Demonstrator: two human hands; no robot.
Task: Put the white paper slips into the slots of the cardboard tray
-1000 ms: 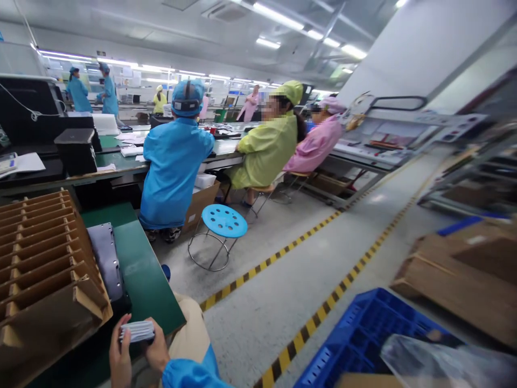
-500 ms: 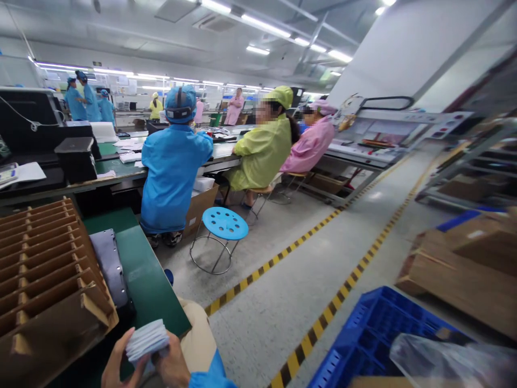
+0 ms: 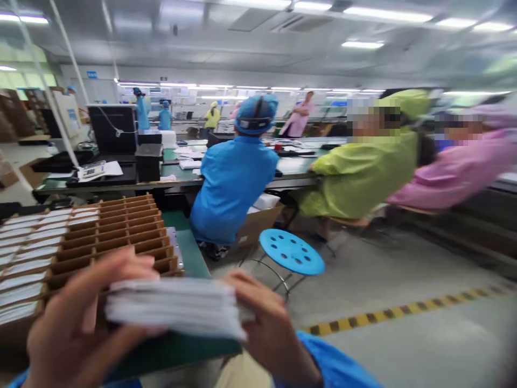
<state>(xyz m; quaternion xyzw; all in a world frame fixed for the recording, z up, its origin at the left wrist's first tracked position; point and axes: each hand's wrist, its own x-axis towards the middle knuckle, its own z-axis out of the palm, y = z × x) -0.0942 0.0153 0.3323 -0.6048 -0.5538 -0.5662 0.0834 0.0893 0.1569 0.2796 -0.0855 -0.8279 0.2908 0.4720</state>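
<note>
Both my hands hold a thick stack of white flat packets (image 3: 173, 307) close in front of me, blurred by motion. My left hand (image 3: 76, 334) grips the stack's left end with fingers curled over its top. My right hand (image 3: 266, 328), in a blue sleeve, grips the right end. Just behind the stack lies a brown cardboard box with slotted dividers (image 3: 121, 231) on a green table (image 3: 194, 253). Its left slots hold white packets; its right slots are bare.
A blue stool (image 3: 291, 251) stands on the floor to the right. Beyond it three seated people in blue (image 3: 234, 183), green (image 3: 363, 172) and pink (image 3: 456, 167) coats work at a long bench. A yellow-black floor stripe (image 3: 404, 315) runs across at the right.
The view has swung left and the stack has come up much closer to the camera. The slotted box now shows its filled left slots. The blue crate and cardboard at the right are out of view.
</note>
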